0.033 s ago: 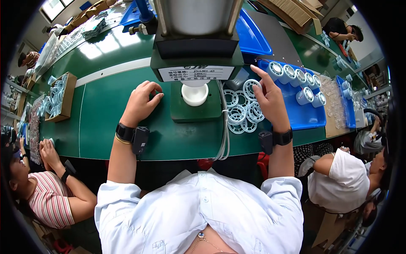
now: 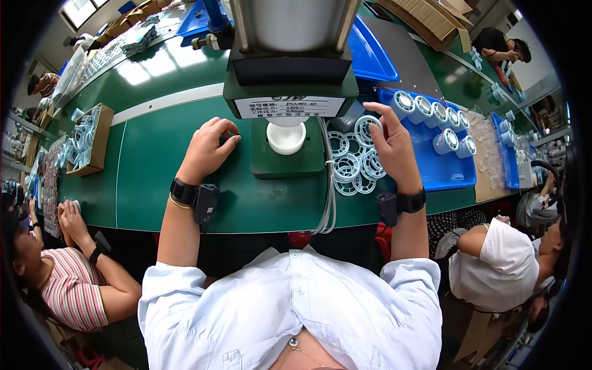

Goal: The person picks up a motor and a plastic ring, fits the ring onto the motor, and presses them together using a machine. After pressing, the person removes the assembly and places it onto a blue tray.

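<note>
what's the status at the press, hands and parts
Left hand loosely curled, nothing seen in it. Right hand open beside pale blue rings, contact unclear. White cup on green press base. Cables between cup and rings.

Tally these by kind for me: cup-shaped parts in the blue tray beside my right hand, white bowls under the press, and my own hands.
Cup-shaped parts in the blue tray: 7
White bowl under the press: 1
Left hand and right hand: 2
Total: 10
</note>
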{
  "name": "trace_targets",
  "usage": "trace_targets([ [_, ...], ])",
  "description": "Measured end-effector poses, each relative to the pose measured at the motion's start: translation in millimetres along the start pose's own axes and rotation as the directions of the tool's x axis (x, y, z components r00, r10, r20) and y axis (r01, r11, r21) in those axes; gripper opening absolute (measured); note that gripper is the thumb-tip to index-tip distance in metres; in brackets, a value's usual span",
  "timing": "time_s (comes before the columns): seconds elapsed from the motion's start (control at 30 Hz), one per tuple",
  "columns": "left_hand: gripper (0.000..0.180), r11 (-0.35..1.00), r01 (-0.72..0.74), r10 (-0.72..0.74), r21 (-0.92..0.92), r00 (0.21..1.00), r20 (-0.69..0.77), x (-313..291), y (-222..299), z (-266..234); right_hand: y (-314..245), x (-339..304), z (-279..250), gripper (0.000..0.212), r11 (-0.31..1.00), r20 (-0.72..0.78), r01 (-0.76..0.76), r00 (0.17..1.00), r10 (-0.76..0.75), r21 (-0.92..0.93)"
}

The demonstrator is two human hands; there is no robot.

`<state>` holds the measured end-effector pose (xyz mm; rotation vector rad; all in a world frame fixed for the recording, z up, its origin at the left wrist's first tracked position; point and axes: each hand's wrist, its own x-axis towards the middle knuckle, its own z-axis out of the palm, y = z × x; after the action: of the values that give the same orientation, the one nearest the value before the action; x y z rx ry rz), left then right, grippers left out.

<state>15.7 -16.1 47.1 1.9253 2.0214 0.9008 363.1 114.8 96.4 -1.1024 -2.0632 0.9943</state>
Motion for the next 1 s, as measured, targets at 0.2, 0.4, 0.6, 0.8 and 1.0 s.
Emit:
trace_targets([
  [0.2,0.016,1.000,-0.004,0.005,0.030,1.000,-0.010,-1,-2,0,5,0,16,0.035,0.940,0.040,0.327,0.943,-0.332,0.094],
  [0.4,0.017,0.999,-0.025,0.025,0.031,1.000,-0.011,0,-1,3,35,-4,2,0.018,0.997,0.020,0.039,0.999,-0.038,-0.069],
  [0.6,0.019,0.999,0.017,-0.024,-0.046,0.988,-0.150,-18,1,-8,73,0,-8,0.015,0.953,-0.179,0.297,0.937,-0.302,-0.055],
  [0.8,0.043,0.840,0.112,0.093,0.531,0.935,-0.344,-61,-51,-99,77,-1,-3,0.019,0.824,-0.230,0.248,0.962,-0.148,0.510],
  [1.0,0.065,0.907,0.400,-0.396,0.130,0.917,-0.053,-124,-96,-161,67,-2,-2,0.019,0.663,-0.135,0.150,0.988,-0.074,0.734],
])
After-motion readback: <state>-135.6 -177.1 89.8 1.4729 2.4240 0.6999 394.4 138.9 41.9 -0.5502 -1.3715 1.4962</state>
